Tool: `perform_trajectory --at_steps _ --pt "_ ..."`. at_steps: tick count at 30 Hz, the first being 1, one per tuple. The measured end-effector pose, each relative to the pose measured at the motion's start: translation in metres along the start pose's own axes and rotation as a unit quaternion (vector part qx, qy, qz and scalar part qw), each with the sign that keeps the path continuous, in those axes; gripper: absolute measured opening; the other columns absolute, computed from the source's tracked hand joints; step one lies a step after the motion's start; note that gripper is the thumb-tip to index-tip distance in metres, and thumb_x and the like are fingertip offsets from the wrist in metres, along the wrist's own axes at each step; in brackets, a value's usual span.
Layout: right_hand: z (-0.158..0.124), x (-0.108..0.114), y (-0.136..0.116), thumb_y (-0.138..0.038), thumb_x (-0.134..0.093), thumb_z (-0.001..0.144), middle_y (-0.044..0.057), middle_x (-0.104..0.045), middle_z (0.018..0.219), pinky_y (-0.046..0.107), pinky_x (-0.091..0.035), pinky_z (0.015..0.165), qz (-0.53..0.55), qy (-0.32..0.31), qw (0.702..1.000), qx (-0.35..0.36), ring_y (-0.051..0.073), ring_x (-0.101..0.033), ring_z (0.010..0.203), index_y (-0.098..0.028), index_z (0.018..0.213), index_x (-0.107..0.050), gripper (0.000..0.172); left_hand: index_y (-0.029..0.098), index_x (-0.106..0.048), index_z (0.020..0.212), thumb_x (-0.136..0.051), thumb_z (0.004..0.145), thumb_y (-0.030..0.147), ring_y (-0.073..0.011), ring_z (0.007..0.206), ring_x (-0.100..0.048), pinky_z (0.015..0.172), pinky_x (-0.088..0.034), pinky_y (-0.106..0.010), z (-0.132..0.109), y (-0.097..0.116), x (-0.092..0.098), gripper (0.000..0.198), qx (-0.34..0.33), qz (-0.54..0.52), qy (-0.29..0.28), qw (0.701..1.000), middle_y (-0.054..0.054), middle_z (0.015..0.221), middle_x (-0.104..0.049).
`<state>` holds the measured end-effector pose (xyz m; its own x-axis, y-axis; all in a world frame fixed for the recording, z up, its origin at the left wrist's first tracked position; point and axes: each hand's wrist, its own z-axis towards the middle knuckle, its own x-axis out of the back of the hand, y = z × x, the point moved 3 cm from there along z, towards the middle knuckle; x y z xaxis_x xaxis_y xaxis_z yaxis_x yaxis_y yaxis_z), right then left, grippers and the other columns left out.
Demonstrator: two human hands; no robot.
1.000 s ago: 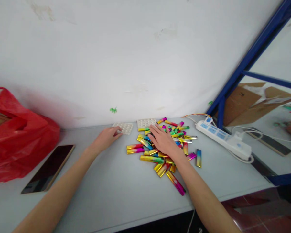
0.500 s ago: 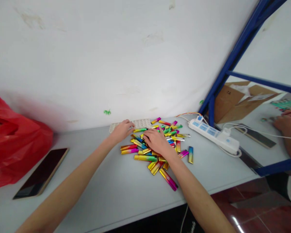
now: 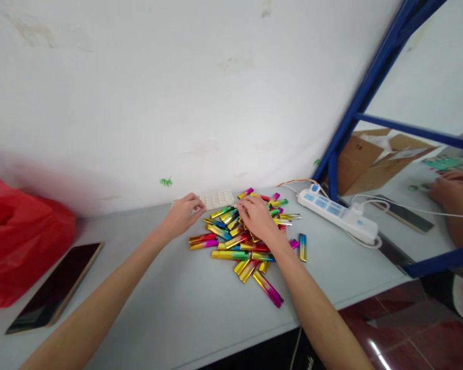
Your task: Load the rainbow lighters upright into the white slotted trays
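Two-handed at slim, metallic, gold-and-multicoloured lighter-like sticks (image 3: 237, 240) heaped on a pale-grey desk (image 3: 158, 308), with left hand (image 3: 182, 216) beside, right hand (image 3: 259, 218) over, fingers (image 3: 192, 198) half-curled, grip unclear. Touch lightly to limit scattering.

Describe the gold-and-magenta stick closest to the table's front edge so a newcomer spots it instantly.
On the grey table, find the heap of shiny sticks left of the white power strip. Go to the heap's near side, beside the right forearm. The gold-and-magenta stick lies slantwise, magenta end toward the table's front edge, closer to that edge than any other.
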<state>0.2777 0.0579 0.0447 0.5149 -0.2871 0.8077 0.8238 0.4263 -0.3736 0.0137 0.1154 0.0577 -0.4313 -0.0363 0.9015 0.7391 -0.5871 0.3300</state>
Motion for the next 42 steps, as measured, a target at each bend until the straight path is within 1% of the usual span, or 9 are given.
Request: perform_trajectory --at_steps 6,8,13,16,22,26,30,37,42 --pt "-0.002 0.005 0.029 -0.020 -0.054 0.111 0.015 -0.079 0.125 0.047 -0.052 0.113 0.001 0.045 0.998 -0.033 0.031 -0.072 0.118 -0.018 0.120 -0.079 0.027 0.025 -0.078 0.091 -0.053 0.104 0.072 -0.0213 0.079 -0.069 0.079 -0.063 -0.036 -0.079 -0.012 0.045 0.055 0.049 0.003 0.071 0.996 -0.008 0.110 -0.073" --pt "-0.003 0.005 0.038 -0.018 -0.053 0.110 0.015 -0.079 0.126 0.047 -0.052 0.113 -0.001 0.055 0.998 -0.036 0.031 -0.072 0.118 -0.019 0.123 -0.078 0.028 0.026 -0.079 0.091 -0.052 0.104 0.075 -0.0227 0.083 -0.072 0.084 -0.065 -0.039 -0.115 -0.020 0.054 0.058 0.070 0.012 0.086 0.994 -0.010 0.121 -0.074" --pt "0.017 0.001 0.063 -0.013 -0.046 0.110 0.018 -0.077 0.136 0.047 -0.053 0.116 -0.056 0.005 0.998 -0.041 0.031 -0.071 0.127 -0.015 0.135 -0.076 0.039 0.030 -0.081 0.088 -0.051 0.103 0.076 -0.0353 0.117 -0.077 0.098 -0.068 -0.049 -0.196 -0.046 0.052 0.057 0.074 0.026 0.074 0.994 -0.012 0.136 -0.076" --pt "0.046 -0.006 0.073 -0.007 -0.047 0.107 0.020 -0.076 0.142 0.046 -0.049 0.122 -0.082 -0.047 0.995 -0.033 0.030 -0.069 0.133 -0.009 0.142 -0.074 0.044 0.031 -0.079 0.084 -0.056 0.101 0.070 -0.0347 0.118 -0.079 0.096 -0.069 -0.042 -0.220 -0.056 0.044 0.049 0.065 0.016 0.027 0.997 -0.010 0.140 -0.077" --pt "0.088 -0.026 0.077 -0.002 -0.061 0.098 0.017 -0.081 0.136 0.038 -0.050 0.122 -0.111 -0.173 0.979 0.006 0.027 -0.074 0.129 -0.012 0.132 -0.082 0.041 0.029 -0.070 0.107 -0.074 0.087 0.055 -0.0271 0.095 -0.079 0.074 -0.065 -0.033 -0.205 -0.054 0.038 0.033 0.089 -0.046 -0.009 0.995 -0.008 0.127 -0.080" --pt "0.088 -0.028 0.079 -0.001 -0.065 0.097 0.015 -0.083 0.133 0.036 -0.051 0.118 -0.131 -0.219 0.967 0.022 0.028 -0.076 0.126 -0.015 0.127 -0.084 0.039 0.028 -0.067 0.122 -0.078 0.081 0.050 -0.0253 0.087 -0.074 0.081 -0.064 -0.036 -0.182 -0.047 0.037 0.047 0.095 -0.067 -0.050 0.992 -0.005 0.114 -0.076" --pt "0.080 -0.020 0.078 -0.011 -0.067 0.102 0.017 -0.084 0.124 0.037 -0.055 0.111 -0.138 -0.230 0.963 0.029 0.029 -0.077 0.116 -0.015 0.120 -0.086 0.027 0.026 -0.065 0.128 -0.081 0.079 0.048 -0.0276 0.095 -0.074 0.089 -0.063 -0.038 -0.163 -0.040 0.040 0.056 0.085 -0.088 -0.090 0.988 -0.005 0.114 -0.073" --pt "0.067 0.002 0.068 -0.016 -0.064 0.107 0.016 -0.083 0.120 0.036 -0.055 0.106 -0.119 -0.195 0.973 0.038 0.027 -0.076 0.110 -0.015 0.127 -0.083 0.029 0.025 -0.063 0.131 -0.082 0.076 0.042 -0.0296 0.108 -0.073 0.100 -0.062 -0.043 -0.139 -0.034 0.038 0.061 0.068 -0.112 -0.122 0.984 -0.008 0.123 -0.072" --pt "0.060 0.018 0.036 -0.034 -0.051 0.115 0.014 -0.083 0.114 0.037 -0.056 0.097 0.003 -0.066 0.998 0.021 0.027 -0.075 0.102 -0.015 0.141 -0.076 0.041 0.025 -0.061 0.134 -0.083 0.078 0.045 -0.0296 0.112 -0.072 0.104 -0.060 -0.041 -0.139 -0.034 0.032 0.063 0.047 -0.122 -0.104 0.986 -0.007 0.124 -0.072"
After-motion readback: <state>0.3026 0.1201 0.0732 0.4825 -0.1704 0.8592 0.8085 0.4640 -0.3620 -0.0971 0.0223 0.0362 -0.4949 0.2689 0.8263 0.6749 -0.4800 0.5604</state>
